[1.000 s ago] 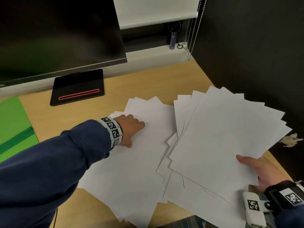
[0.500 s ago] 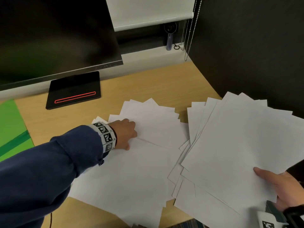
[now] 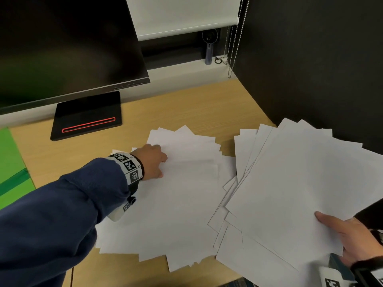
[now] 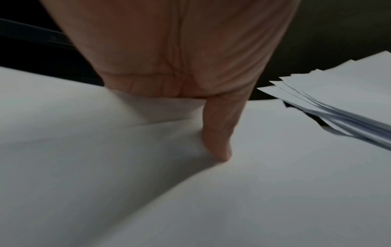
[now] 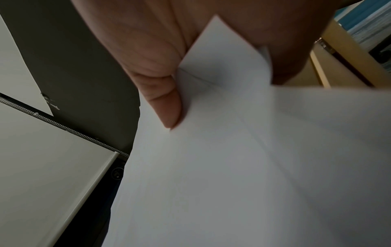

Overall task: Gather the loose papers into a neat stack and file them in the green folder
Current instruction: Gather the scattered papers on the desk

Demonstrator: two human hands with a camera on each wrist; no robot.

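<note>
A loose pile of white papers point(image 3: 176, 214) lies spread over the wooden desk point(image 3: 186, 106). My left hand point(image 3: 154, 160) rests on the pile's far left part. In the left wrist view its thumb point(image 4: 217, 137) presses down while a sheet point(image 4: 160, 108) bends up under the palm, pinched. My right hand point(image 3: 352, 239) holds a fanned sheaf of papers point(image 3: 290, 193) at the lower right, raised off the desk, thumb point(image 5: 167, 107) on top and fingers beneath. The green folder point(image 3: 10, 162) lies at the left edge, partly out of view.
A dark monitor point(image 3: 62, 48) stands at the back with its black base point(image 3: 87, 114) on the desk. A dark wall point(image 3: 310, 59) closes the right side. A blind point(image 3: 182, 13) and its bead chain point(image 3: 234, 48) hang behind.
My right hand has carried the fanned sheaf to the right, off the desk pile, so a strip of desk shows between them. The left hand has stayed on the pile.
</note>
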